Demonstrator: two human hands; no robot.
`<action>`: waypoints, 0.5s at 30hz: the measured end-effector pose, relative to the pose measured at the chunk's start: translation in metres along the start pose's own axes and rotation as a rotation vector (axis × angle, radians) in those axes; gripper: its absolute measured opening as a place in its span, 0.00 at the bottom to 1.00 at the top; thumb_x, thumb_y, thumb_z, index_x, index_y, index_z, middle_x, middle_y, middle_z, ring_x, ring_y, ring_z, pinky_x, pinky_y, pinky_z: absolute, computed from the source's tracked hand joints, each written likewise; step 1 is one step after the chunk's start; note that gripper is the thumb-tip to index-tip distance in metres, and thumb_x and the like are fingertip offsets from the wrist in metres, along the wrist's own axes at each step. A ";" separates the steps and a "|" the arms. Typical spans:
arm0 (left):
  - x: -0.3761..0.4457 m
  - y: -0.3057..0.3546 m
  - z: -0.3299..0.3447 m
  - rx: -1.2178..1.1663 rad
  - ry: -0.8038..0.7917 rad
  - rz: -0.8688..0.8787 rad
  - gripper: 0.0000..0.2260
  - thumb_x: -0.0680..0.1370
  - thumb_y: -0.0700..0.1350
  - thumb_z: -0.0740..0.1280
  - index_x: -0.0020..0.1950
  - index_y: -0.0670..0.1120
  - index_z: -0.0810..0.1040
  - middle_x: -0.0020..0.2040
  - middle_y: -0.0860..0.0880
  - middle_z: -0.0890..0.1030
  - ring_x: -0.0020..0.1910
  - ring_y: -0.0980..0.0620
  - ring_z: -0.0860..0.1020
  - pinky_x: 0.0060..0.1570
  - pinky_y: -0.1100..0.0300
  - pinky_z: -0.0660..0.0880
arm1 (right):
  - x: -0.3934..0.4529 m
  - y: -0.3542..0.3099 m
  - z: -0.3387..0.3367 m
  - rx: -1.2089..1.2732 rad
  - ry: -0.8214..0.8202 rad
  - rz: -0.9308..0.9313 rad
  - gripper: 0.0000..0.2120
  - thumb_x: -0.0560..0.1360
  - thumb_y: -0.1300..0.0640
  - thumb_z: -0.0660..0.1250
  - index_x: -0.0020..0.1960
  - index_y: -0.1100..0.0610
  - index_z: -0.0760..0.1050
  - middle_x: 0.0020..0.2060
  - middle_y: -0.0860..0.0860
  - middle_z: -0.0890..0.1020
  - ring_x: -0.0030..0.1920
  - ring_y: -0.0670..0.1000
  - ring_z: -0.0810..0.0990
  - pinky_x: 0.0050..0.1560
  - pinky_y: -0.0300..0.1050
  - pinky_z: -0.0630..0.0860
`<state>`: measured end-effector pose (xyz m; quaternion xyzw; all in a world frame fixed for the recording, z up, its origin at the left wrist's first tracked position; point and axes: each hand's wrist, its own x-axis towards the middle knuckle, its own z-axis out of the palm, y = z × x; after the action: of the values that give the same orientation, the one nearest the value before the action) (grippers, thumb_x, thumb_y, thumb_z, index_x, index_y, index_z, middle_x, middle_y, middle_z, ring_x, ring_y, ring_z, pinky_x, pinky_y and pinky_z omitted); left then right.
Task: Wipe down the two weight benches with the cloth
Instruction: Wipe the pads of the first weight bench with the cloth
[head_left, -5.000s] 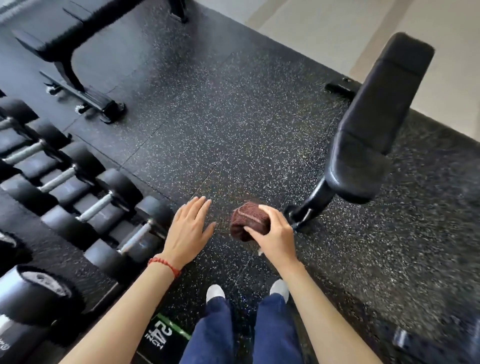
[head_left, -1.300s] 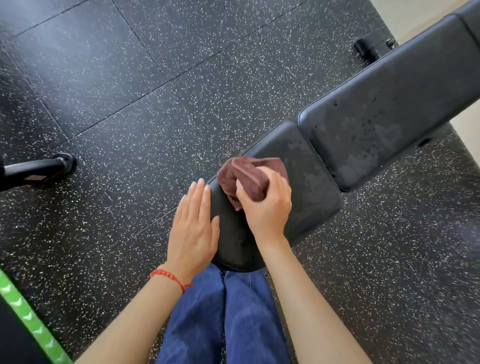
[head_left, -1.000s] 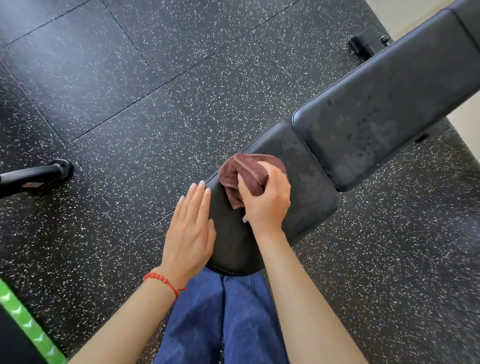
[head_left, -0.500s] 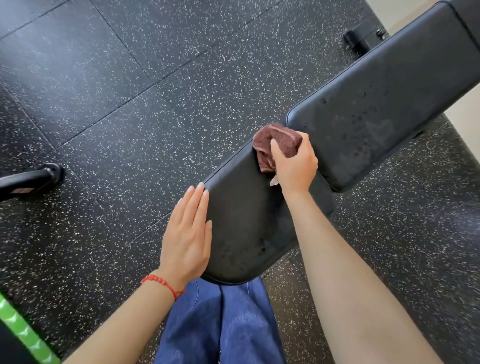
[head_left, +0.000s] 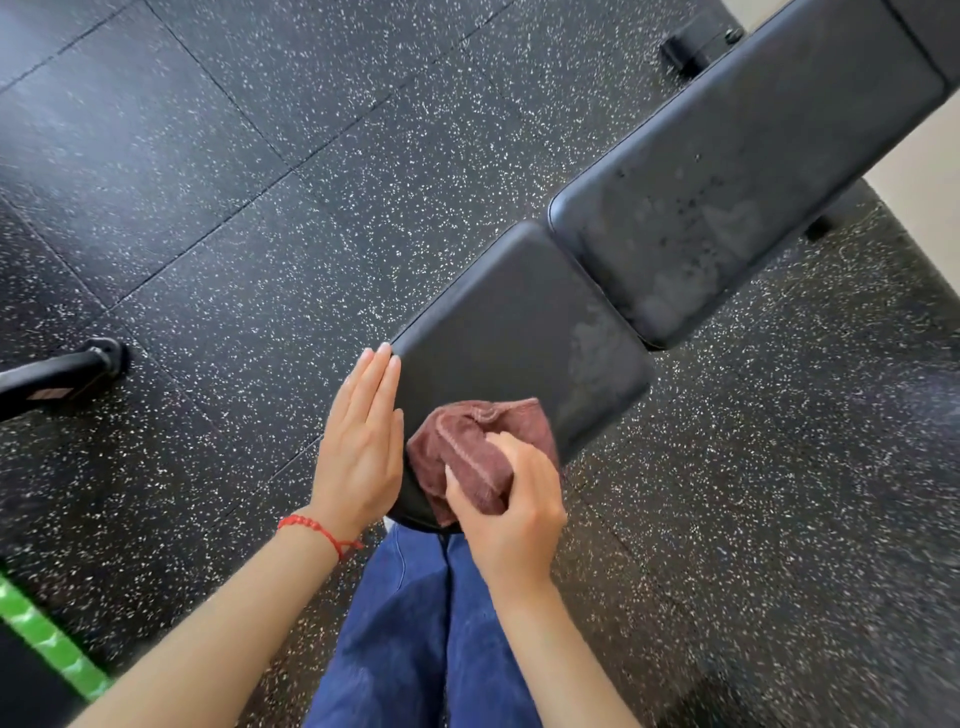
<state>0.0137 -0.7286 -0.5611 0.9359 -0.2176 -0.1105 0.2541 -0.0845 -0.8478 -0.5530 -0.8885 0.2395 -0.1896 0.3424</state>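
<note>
Right grip (head_left: 511, 506) around cloth (head_left: 480, 447) on bench seat (head_left: 514, 332) near end.

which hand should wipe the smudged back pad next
The right hand: it already grips the cloth on the seat pad, nearer the back pad. The left hand lies flat, holding nothing.

Right hand (head_left: 511, 512) grips cloth (head_left: 478, 447) on bench (head_left: 519, 322)

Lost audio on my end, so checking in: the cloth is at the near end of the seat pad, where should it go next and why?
Probably sweep the cloth, gripped by the right hand, up toward the cloudy smear at the far right of the seat pad. That patch looks unwiped, and the back pad beyond is spotted too.
</note>
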 end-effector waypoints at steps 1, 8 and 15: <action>0.000 0.000 0.000 0.010 -0.005 0.000 0.22 0.78 0.41 0.51 0.69 0.31 0.65 0.69 0.35 0.66 0.70 0.40 0.61 0.71 0.53 0.53 | -0.004 0.001 -0.001 0.014 0.004 -0.030 0.17 0.67 0.53 0.73 0.52 0.58 0.75 0.46 0.54 0.82 0.50 0.52 0.79 0.56 0.47 0.75; 0.000 0.006 -0.004 0.101 -0.045 -0.002 0.22 0.78 0.40 0.51 0.68 0.31 0.65 0.69 0.34 0.66 0.70 0.36 0.63 0.69 0.46 0.59 | 0.011 0.018 0.014 -0.005 0.135 -0.027 0.16 0.69 0.53 0.72 0.53 0.57 0.74 0.46 0.54 0.82 0.53 0.51 0.78 0.60 0.46 0.72; -0.002 0.020 -0.005 0.210 -0.066 -0.051 0.22 0.76 0.40 0.51 0.68 0.32 0.67 0.69 0.35 0.67 0.69 0.36 0.65 0.66 0.41 0.64 | 0.053 0.044 0.017 -0.032 0.191 0.105 0.17 0.68 0.50 0.71 0.49 0.61 0.78 0.45 0.54 0.82 0.49 0.51 0.77 0.54 0.49 0.74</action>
<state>0.0062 -0.7408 -0.5467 0.9584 -0.2123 -0.1245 0.1444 -0.0461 -0.8967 -0.5865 -0.8580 0.3204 -0.2512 0.3132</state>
